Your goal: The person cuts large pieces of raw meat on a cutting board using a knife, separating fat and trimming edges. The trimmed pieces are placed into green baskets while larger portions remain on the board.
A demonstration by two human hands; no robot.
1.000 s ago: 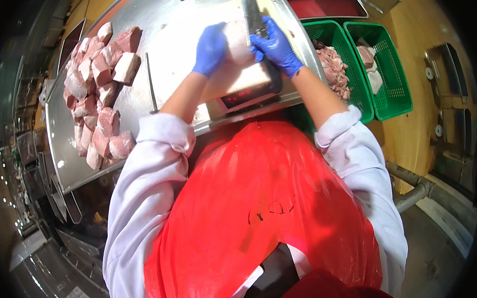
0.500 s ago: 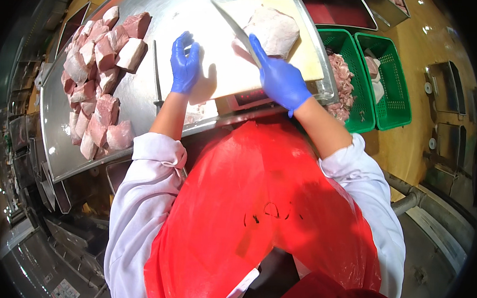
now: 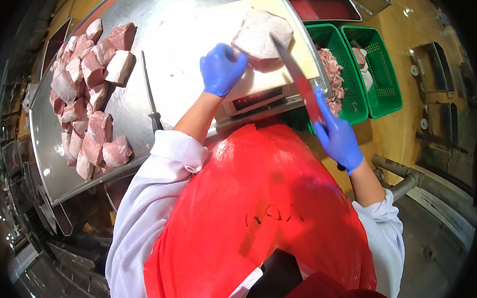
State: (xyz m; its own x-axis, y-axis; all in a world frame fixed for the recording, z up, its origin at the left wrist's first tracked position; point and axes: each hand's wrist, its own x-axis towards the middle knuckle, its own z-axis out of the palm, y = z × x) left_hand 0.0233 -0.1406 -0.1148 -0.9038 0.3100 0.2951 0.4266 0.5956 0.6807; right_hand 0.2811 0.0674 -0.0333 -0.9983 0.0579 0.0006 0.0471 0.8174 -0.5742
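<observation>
Left hand (image 3: pixel 221 69), fingers curled, perhaps touches the meat (image 3: pixel 261 36) up-right of it; right hand (image 3: pixel 337 138) grips the knife (image 3: pixel 298 77), slanting up-left.

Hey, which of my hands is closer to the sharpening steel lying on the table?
Left. Your left hand is to the right of the sharpening steel; your right hand, holding the knife, is much farther right.

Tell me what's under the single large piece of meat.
The large piece of meat lies on a pale cutting board, which shows along its right side; whatever is directly underneath is covered.
</observation>
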